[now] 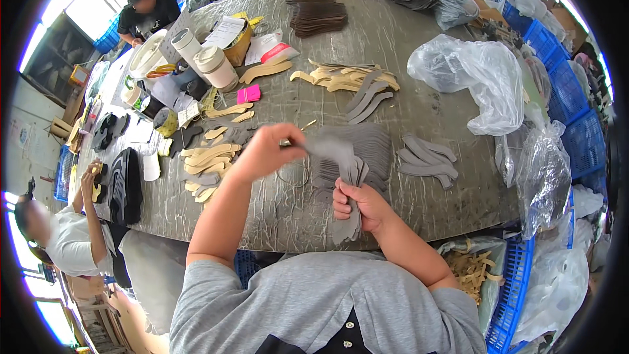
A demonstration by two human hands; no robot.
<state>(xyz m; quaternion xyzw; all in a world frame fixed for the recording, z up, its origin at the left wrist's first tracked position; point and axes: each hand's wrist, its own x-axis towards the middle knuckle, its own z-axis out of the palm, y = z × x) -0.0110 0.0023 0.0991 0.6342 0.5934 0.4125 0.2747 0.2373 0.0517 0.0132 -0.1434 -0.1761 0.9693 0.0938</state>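
Observation:
In my right hand (362,204) is a bundle of thin grey curved cut pieces (354,174), fanned at the top, its lower end hanging under my fist. To its left, my left hand (270,149) is closed in a pinch at the end of a grey curved piece (331,148), smeared by motion and reaching toward the top of the bundle. Behind both hands lies a broad overlapping row of the same grey pieces (375,147). Another loose heap of grey pieces (427,158) rests to the right of my right hand.
Tan and grey pieces (209,157) lie left, with more tan pieces (347,77) farther back. Cups (216,69) and tools crowd the far left. Clear plastic bags (472,78) and blue crates (567,92) line the right. Three other people work around the table (275,216).

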